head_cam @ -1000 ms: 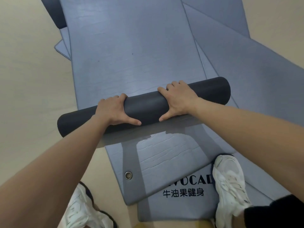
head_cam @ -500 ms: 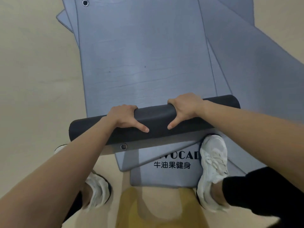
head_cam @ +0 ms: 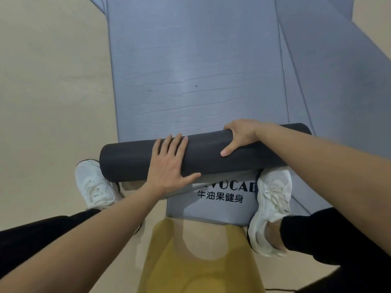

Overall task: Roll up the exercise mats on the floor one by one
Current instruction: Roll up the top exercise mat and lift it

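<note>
A dark grey rolled mat (head_cam: 131, 159) lies crosswise just in front of my feet, on top of the flat blue-grey mats. My left hand (head_cam: 169, 166) rests flat on the roll's near side, fingers spread and thumb pointing right. My right hand (head_cam: 241, 134) curls over the top of the roll further right, fingers hooked behind it and thumb on the front. A wide flat mat (head_cam: 190, 60) stretches away beyond the roll. A mat with printed lettering (head_cam: 211, 210) pokes out below the roll.
More flat mats (head_cam: 338, 70) fan out at an angle on the right. My white shoes stand at each end of the roll, the left shoe (head_cam: 93, 182) on the beige floor (head_cam: 53, 81), the right shoe (head_cam: 270, 199) on the mats.
The roll has come toward my feet and taken up the flat strip with the eyelet. My left hand has uncurled and now lies flat on the roll.
</note>
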`<act>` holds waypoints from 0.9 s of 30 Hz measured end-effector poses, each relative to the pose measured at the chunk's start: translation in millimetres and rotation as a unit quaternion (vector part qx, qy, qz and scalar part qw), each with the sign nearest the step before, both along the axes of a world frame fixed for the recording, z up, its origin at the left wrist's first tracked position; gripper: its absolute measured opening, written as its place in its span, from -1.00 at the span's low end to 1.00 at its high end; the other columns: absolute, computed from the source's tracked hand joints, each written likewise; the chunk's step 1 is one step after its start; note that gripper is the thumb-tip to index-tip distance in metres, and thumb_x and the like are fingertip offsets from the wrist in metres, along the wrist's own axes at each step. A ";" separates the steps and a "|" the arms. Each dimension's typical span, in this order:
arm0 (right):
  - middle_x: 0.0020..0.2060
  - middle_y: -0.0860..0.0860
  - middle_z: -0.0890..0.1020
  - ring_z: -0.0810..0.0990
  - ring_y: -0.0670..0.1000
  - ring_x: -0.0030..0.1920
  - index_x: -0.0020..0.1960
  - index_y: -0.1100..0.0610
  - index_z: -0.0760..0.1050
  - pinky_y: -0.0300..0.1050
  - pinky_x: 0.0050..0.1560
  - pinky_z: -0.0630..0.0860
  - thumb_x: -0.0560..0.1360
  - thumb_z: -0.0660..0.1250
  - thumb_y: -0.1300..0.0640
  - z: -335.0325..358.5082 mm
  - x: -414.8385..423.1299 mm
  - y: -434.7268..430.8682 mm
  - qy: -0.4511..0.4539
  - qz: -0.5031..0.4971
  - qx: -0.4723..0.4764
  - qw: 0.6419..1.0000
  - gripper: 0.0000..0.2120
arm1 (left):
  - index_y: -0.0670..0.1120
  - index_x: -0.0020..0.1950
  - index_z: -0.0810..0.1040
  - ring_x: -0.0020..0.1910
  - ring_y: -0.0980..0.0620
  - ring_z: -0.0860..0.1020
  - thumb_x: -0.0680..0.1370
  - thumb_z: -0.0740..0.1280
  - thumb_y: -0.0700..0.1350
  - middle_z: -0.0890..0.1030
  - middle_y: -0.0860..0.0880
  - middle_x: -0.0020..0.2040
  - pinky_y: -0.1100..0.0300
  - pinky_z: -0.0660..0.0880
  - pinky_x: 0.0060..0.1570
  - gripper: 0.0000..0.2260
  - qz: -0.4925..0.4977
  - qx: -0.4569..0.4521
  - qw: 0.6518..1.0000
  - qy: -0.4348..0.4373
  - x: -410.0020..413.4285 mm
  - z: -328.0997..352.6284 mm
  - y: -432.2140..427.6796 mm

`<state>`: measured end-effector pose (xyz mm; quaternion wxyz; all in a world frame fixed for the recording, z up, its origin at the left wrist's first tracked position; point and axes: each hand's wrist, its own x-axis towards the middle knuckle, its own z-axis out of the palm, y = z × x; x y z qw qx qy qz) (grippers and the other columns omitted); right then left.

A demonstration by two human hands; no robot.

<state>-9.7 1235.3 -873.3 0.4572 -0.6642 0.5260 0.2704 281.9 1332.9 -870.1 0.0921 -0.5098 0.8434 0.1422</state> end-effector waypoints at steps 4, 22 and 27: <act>0.16 -0.02 0.56 0.47 0.10 0.22 0.29 -0.01 0.51 0.10 0.19 0.48 0.10 0.27 -0.73 1.2 -7.8 9.2 0.028 -0.013 -0.117 0.993 0.03 | -0.05 0.62 0.24 0.51 -0.20 0.34 0.41 0.10 0.61 0.39 -0.12 0.55 -0.24 0.14 0.55 -0.01 0.009 -0.001 1.000 -0.009 -3.8 -8.6 -18.2; 0.54 0.23 0.35 0.27 0.30 0.55 0.61 0.14 0.21 0.42 0.54 0.09 0.35 0.21 -0.61 3.1 12.8 77.1 0.078 0.075 -0.424 0.899 0.10 | 0.15 0.52 0.38 0.35 -0.07 0.51 0.30 0.08 0.69 0.56 0.04 0.39 -0.05 0.46 0.23 -0.05 0.050 0.194 0.979 0.033 -6.9 -7.5 -134.9; 0.48 0.18 0.39 0.33 0.25 0.49 0.60 0.13 0.23 0.33 0.54 0.15 0.36 0.11 -0.65 1.4 7.0 54.4 0.067 0.075 -0.425 0.899 0.10 | 0.07 0.49 0.45 0.31 -0.09 0.51 0.43 0.08 0.53 0.60 0.01 0.35 -0.01 0.41 0.21 -0.21 0.038 0.077 0.995 0.058 -8.5 6.3 -140.5</act>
